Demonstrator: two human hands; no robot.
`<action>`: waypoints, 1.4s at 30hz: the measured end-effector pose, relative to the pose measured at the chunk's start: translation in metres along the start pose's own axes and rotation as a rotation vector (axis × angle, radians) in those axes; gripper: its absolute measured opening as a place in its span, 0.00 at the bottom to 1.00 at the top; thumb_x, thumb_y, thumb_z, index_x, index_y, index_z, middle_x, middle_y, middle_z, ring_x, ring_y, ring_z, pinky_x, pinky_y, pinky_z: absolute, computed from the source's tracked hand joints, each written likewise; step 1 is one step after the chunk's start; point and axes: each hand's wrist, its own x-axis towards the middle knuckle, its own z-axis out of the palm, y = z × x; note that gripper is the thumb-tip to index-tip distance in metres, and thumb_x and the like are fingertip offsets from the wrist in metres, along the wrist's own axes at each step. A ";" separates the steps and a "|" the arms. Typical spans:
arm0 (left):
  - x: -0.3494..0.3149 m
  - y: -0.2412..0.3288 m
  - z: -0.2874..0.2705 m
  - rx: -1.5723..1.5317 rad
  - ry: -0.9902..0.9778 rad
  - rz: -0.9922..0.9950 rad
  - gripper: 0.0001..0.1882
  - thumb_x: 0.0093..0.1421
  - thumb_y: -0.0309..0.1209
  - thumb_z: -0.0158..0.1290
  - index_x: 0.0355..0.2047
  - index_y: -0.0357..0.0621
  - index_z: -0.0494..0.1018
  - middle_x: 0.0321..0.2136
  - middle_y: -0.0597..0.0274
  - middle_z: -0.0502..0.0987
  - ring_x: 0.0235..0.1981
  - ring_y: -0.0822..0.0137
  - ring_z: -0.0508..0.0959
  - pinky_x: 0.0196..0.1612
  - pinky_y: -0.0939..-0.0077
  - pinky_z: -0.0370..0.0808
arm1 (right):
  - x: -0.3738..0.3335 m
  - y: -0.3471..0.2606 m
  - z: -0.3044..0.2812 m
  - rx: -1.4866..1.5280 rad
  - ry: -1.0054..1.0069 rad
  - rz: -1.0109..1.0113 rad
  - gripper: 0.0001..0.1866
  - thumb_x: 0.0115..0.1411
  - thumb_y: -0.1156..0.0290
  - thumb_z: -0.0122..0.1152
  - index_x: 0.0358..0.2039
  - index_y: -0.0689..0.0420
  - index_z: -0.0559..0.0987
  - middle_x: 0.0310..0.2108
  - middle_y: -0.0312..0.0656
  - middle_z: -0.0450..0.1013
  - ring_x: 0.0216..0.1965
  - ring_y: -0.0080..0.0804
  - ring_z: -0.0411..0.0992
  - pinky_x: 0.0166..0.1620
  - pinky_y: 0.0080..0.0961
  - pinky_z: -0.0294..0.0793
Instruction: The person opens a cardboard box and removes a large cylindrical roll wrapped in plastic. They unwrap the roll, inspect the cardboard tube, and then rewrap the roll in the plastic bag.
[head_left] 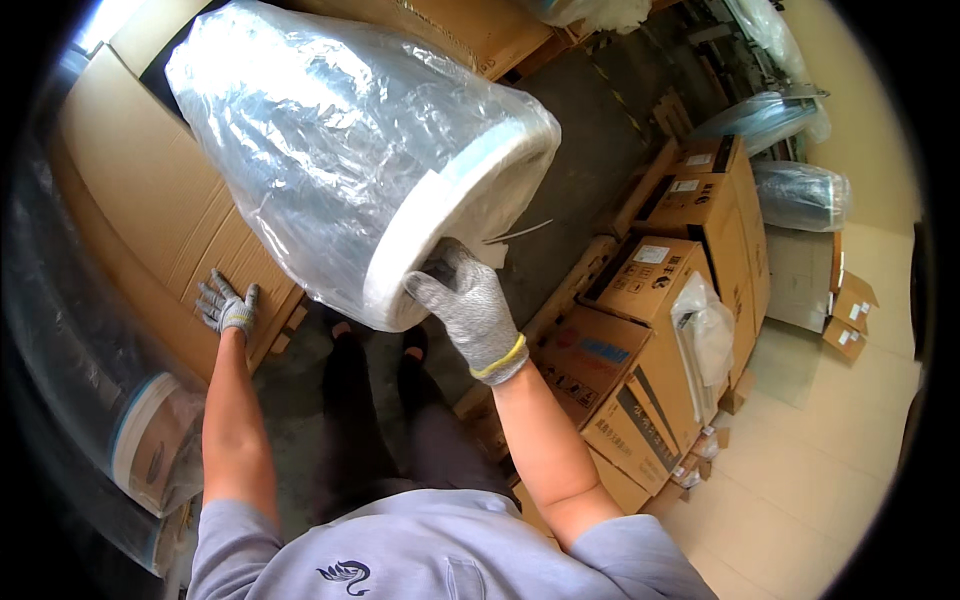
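A big roll (330,140) wrapped in clear, shiny plastic slants across the upper middle, its white round end turned toward me. My right hand (465,300), in a grey knit glove with a yellow cuff, grips that near end at the central hole. The thumb shows at the hole, while the other fingertips are hidden inside it. To the left, a flat brown cardboard surface (150,180) extends beside and partly behind the roll. My left hand (228,304), gloved the same way, lies on the cardboard near its edge with fingers spread, holding nothing.
Cardboard boxes (655,275) stand stacked on the right, with crumpled clear plastic (702,330) on them. Another wrapped roll (800,195) is beyond the stack. Plastic-covered rolls (150,440) line the left side. My feet stand on a dark floor (290,400) close to the cardboard.
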 end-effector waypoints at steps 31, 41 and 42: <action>-0.001 0.003 -0.005 0.003 -0.036 0.007 0.53 0.55 0.67 0.44 0.69 0.65 0.28 0.70 0.50 0.27 0.69 0.37 0.32 0.66 0.40 0.35 | 0.041 -0.002 0.019 -0.221 0.044 -0.154 0.18 0.55 0.59 0.68 0.32 0.64 0.80 0.23 0.42 0.78 0.24 0.29 0.76 0.31 0.26 0.74; -0.016 -0.006 -0.026 -0.148 -0.074 0.024 0.55 0.53 0.66 0.47 0.70 0.61 0.30 0.70 0.49 0.25 0.68 0.37 0.27 0.65 0.39 0.29 | 0.000 -0.059 -0.047 -0.120 0.187 -0.103 0.07 0.52 0.77 0.61 0.30 0.67 0.79 0.24 0.44 0.77 0.21 0.32 0.74 0.28 0.26 0.74; -0.017 -0.007 -0.028 -0.157 -0.068 0.031 0.55 0.53 0.66 0.47 0.70 0.61 0.31 0.70 0.49 0.25 0.68 0.37 0.27 0.65 0.39 0.28 | -0.009 -0.072 -0.054 -0.130 0.277 -0.085 0.06 0.52 0.75 0.61 0.29 0.65 0.78 0.22 0.37 0.74 0.19 0.29 0.70 0.27 0.24 0.70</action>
